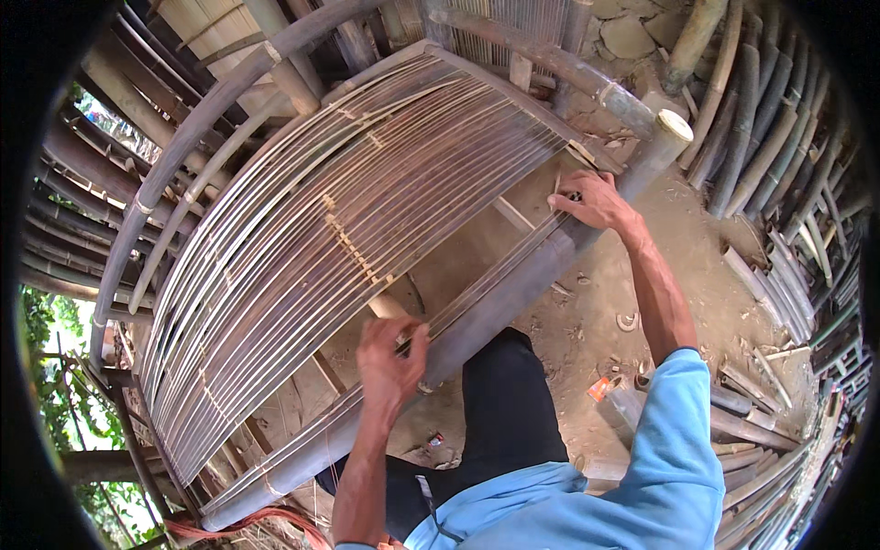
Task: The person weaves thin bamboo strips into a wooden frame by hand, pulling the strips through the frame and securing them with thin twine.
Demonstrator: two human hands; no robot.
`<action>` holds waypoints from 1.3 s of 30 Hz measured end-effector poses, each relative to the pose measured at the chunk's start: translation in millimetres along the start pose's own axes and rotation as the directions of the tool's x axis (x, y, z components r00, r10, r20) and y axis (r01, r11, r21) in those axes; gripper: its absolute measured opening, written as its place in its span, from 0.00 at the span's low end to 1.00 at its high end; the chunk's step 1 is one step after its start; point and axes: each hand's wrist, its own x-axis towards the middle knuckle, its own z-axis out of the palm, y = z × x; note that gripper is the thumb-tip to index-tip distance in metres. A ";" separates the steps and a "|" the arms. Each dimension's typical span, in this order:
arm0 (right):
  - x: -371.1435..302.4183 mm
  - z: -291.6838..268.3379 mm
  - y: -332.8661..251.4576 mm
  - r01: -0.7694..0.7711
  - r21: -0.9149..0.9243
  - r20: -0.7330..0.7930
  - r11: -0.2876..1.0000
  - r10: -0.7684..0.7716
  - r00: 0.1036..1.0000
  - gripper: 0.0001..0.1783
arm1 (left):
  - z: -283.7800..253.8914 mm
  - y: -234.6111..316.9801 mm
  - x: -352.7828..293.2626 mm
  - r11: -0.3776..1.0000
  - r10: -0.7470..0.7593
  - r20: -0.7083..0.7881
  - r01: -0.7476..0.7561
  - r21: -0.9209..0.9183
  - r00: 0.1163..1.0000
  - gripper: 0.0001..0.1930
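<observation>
Hands apart: left hand (390,353) pinching bamboo strip (495,280), right hand (594,200) gripping strip's far end; bamboo poles (770,137) stacked right.

Slat ends (431,344) hidden under left fingers (403,344).

Left hand (392,353) raised with fingers pinched, right hand (596,202) stretched far forward, fingers curled

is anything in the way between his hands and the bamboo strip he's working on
Nothing visible. The left hand already pinches the thin bamboo strip, and the right hand touches its far end by the frame pole.
</observation>
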 end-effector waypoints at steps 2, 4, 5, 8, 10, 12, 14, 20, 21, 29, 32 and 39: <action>10.8 -9.6 -0.9 -0.030 -0.015 0.272 0.999 0.033 0.962 0.32 | 31.4 6.1 17.8 1.000 -0.019 0.014 0.018 0.020 1.000 0.07; 17.9 -12.3 3.4 -0.011 0.007 0.314 1.000 0.008 0.949 0.31 | 50.5 9.7 33.7 0.999 -0.024 0.029 0.023 0.025 0.999 0.08; 20.5 -15.8 8.3 0.006 0.019 0.346 1.000 -0.012 0.938 0.30 | 58.5 11.4 41.8 0.993 -0.110 0.151 0.116 -0.034 0.982 0.12; 21.0 -6.7 21.1 0.014 0.175 0.296 0.984 -0.067 0.953 0.32 | 76.8 28.0 66.8 0.925 -0.320 0.391 0.375 -0.069 0.863 0.17; 18.8 -0.9 9.2 0.041 0.126 0.235 0.991 -0.071 0.969 0.31 | 90.7 29.1 86.5 0.857 -0.436 0.466 0.513 -0.047 0.770 0.20; 15.7 2.6 6.6 0.056 0.067 0.161 0.996 -0.067 0.985 0.31 | 111.9 25.9 101.4 0.843 -0.365 0.497 0.506 -0.183 0.787 0.22; 13.6 3.8 8.9 0.119 0.048 0.032 0.992 -0.120 0.992 0.30 | 130.0 31.9 116.8 0.778 -0.404 0.553 0.591 -0.210 0.729 0.21; 11.1 2.5 5.8 0.070 0.007 0.046 0.998 -0.070 0.996 0.30 | 151.8 30.6 127.9 0.619 -0.433 0.634 0.723 -0.308 0.641 0.15; 10.8 2.2 6.5 0.071 0.010 0.045 0.997 -0.072 0.996 0.30 | 152.9 27.9 128.4 0.576 -0.456 0.645 0.756 -0.312 0.614 0.13; 7.8 -7.4 18.9 0.151 0.091 0.100 0.984 -0.160 0.982 0.29 | 131.5 9.2 120.2 0.292 -0.510 0.608 0.787 -0.543 0.609 0.11; 16.7 -0.1 18.3 0.155 0.162 0.151 0.975 -0.179 0.972 0.29 | 91.5 0.5 97.6 0.319 -0.587 0.512 0.761 -0.565 0.627 0.10; 48.7 13.8 7.2 0.231 0.201 -0.072 0.952 -0.220 0.973 0.21 | 9.2 17.5 78.5 0.717 -0.600 0.091 0.585 -0.379 0.795 0.13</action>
